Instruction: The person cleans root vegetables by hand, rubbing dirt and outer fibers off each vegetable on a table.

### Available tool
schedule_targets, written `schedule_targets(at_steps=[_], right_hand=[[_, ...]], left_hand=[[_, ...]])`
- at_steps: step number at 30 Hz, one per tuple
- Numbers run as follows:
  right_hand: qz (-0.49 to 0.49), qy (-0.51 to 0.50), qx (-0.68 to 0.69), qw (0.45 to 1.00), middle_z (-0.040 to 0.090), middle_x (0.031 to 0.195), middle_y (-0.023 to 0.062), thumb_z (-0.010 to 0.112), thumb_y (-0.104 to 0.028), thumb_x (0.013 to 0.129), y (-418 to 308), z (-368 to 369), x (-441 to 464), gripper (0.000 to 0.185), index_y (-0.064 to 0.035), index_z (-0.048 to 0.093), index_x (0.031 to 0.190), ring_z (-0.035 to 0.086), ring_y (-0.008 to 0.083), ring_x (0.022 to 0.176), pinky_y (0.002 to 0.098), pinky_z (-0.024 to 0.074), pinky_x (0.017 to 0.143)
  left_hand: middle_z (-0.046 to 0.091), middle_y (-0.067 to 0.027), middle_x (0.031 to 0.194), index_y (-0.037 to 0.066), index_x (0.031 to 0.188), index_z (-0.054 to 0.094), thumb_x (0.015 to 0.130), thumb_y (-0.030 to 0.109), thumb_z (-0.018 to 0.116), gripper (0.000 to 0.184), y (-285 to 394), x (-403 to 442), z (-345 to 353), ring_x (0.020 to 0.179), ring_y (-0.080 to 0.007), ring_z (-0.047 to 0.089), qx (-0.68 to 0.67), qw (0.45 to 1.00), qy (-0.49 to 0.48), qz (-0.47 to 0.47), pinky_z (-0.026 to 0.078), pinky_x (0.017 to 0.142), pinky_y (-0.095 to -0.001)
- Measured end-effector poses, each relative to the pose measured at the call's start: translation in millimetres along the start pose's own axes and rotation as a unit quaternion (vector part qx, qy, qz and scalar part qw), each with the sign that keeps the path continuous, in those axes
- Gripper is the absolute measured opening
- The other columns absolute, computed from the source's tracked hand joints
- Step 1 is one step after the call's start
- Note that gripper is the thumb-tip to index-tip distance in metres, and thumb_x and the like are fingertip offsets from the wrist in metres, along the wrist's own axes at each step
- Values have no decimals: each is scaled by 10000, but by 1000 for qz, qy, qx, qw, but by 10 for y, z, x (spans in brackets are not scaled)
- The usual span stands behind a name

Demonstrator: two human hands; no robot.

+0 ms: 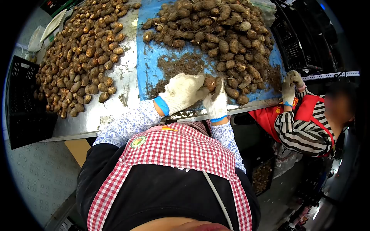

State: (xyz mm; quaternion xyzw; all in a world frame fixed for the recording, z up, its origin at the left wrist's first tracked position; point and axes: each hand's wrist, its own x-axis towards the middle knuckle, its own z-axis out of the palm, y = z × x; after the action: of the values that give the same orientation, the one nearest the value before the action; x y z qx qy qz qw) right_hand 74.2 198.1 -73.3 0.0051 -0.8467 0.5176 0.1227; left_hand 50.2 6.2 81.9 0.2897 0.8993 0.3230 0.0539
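A small brown taro (210,82) is held between my two hands, just above the table's near edge. My left hand (183,92), in a white knit glove with a blue cuff, closes on it from the left. My right hand (216,99), gloved the same way, has its fingers against the taro's right side. Gloves cover part of the taro, and any small tool in the fingers cannot be made out. Beyond my hands, a pile of rough, hairy taros (235,42) lies on a blue sheet (150,57) with loose root fibres and dirt (181,63).
Cleaner taros (84,50) spread over the metal tabletop (125,73) on the left. A black crate (25,104) stands at the left edge. On the right, a co-worker in a striped top (304,133) has gloved hands (291,86) at the table. Black crates (296,34) stand behind.
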Motion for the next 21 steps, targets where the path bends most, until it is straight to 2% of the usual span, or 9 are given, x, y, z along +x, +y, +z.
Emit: schedule_targets(at_steps=[3, 7, 9, 10, 11, 14, 17, 20, 21], right_hand=[[-31, 14, -45, 998, 586, 1170, 244, 600, -14, 878, 244, 161, -35, 572, 50, 369, 1397, 629, 362, 1042, 396, 546, 873], [57, 35, 150, 986, 629, 1063, 210, 495, -109, 984, 30, 119, -70, 324, 29, 477, 1277, 681, 316, 880, 384, 595, 710], [302, -18, 572, 762, 646, 1017, 177, 469, -214, 1020, -623, -58, 27, 290, 19, 523, 1183, 699, 287, 769, 353, 608, 600], [327, -2, 590, 738, 645, 991, 167, 429, -300, 1029, -895, -37, 52, 333, -3, 496, 1165, 680, 274, 691, 341, 587, 526], [351, 17, 607, 713, 644, 964, 158, 390, -385, 1038, -1167, -16, 79, 384, -25, 468, 1147, 661, 261, 614, 329, 567, 451], [323, -59, 704, 629, 615, 1031, 174, 411, -375, 1034, -671, -48, 57, 381, -26, 431, 1183, 650, 282, 716, 365, 607, 547], [325, -26, 687, 649, 587, 1094, 168, 428, -329, 1038, -440, -13, 111, 346, -25, 426, 1204, 635, 284, 880, 382, 618, 687], [276, -11, 704, 654, 592, 1122, 151, 454, -283, 1032, -452, 78, 31, 320, -28, 443, 1226, 628, 273, 958, 366, 599, 760], [238, -22, 709, 663, 596, 1143, 140, 467, -266, 1025, -375, 126, -15, 314, -33, 464, 1234, 623, 258, 998, 357, 584, 809]], left_hand=[[614, -170, 636, 13, 849, 571, 880, 248, 647, 248, -59, 3, 78, 642, -359, 651, 42, 999, 4, 26, 516, 566, -448], [582, -118, 569, 51, 779, 572, 850, 197, 659, 185, -217, 55, 220, 532, -281, 618, 116, 991, 34, 49, 507, 524, -416], [562, -88, 537, 71, 738, 571, 843, 170, 658, 168, -345, 256, 266, 482, -234, 589, 189, 981, -6, -45, 507, 526, -397], [510, -32, 498, 95, 694, 563, 844, 144, 657, 183, -682, 360, 439, 403, -155, 486, 302, 949, 87, -28, 465, 444, -337], [458, 6, 481, 94, 735, 589, 839, 124, 652, 125, -793, 384, 291, 378, -121, 414, 200, 952, 216, 87, 382, 348, -270], [488, 0, 510, 77, 822, 620, 842, 119, 641, 51, -687, 388, 146, 394, -142, 432, 242, 926, 261, 123, 405, 400, -287], [608, -74, 622, 39, 894, 632, 840, 117, 639, 95, -128, 138, 61, 504, -235, 577, 168, 984, 9, -61, 498, 579, -370], [610, -115, 597, 12, 865, 635, 828, 141, 666, 137, -163, 10, 253, 506, -258, 602, 79, 966, 200, 144, 491, 508, -373], [608, -124, 598, 7, 844, 635, 827, 140, 666, 137, -163, 9, 240, 513, -267, 603, 70, 979, 162, 105, 495, 519, -377]])
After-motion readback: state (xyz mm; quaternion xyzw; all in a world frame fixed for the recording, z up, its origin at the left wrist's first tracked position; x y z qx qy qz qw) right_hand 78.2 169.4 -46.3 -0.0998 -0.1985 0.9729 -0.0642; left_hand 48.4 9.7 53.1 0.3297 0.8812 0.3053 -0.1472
